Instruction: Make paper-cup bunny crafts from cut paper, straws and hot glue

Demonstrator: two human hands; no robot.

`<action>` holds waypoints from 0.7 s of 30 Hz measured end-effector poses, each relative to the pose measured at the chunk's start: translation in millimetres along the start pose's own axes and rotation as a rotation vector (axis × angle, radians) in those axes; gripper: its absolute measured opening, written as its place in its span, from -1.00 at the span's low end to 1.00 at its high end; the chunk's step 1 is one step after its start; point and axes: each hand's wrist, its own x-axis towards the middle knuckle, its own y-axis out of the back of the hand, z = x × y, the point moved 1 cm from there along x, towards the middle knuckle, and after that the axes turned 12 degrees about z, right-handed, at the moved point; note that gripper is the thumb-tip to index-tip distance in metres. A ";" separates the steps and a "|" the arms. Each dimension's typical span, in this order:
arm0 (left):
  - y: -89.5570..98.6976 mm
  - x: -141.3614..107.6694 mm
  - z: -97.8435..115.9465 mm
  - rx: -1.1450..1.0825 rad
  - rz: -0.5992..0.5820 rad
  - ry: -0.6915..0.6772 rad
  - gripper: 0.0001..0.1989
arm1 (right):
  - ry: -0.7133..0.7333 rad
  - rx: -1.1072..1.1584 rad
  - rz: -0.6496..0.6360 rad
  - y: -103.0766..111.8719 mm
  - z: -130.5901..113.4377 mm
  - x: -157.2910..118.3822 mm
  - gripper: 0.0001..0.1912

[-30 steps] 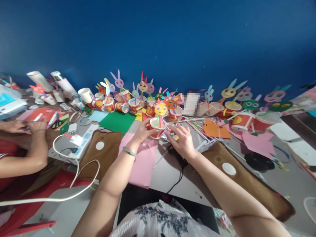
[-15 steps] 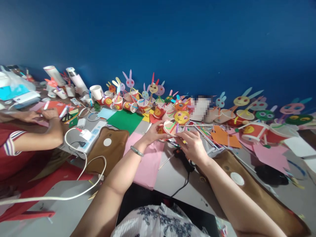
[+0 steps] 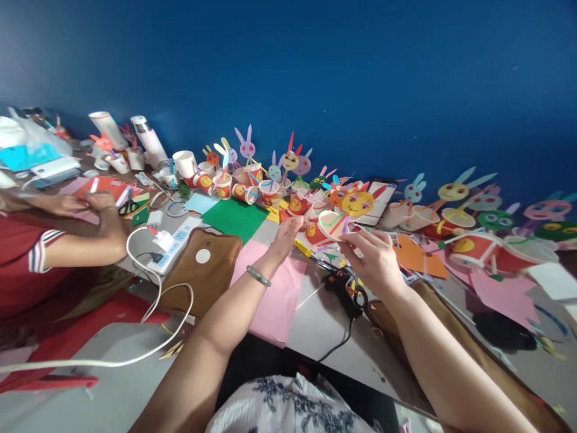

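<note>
A red paper cup [image 3: 314,235] with a white inside is tilted in front of me, its mouth towards the right. My right hand [image 3: 376,255] pinches the cup's rim between thumb and fingers. Above the rim stands a yellow paper face [image 3: 357,204] with drawn eyes and a smile; red ear-like pieces stick up from it, and coloured strips show below it. To the left of the cup is my left hand [image 3: 286,239], apart from it, fingers stretched out and holding nothing. A black glue gun [image 3: 343,293] lies on the table under my right hand.
Finished-looking cup figures [image 3: 268,189] line the blue wall. Pink paper [image 3: 265,300], green paper [image 3: 234,218] and a brown pouch [image 3: 202,273] lie left; orange paper [image 3: 421,255] lies right. A power strip [image 3: 175,243] with a white cable sits near another person's arm [image 3: 85,243].
My left hand has let go of the cup and drawn away to its left. My right hand has shifted right with the cup. The view has turned slightly left.
</note>
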 end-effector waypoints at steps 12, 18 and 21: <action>-3.3 -9.2 -20.1 0.815 -0.188 -0.199 -0.83 | 0.013 0.029 -0.048 -9.6 -7.1 34.9 -0.78; -8.9 -14.8 -17.7 1.010 -0.326 -0.268 -0.78 | 0.089 0.080 -0.139 -52.1 -13.1 59.0 -0.74; -9.7 -16.5 -15.8 1.062 -0.350 -0.292 -0.77 | 0.109 0.088 -0.178 -77.8 -17.0 66.6 -0.76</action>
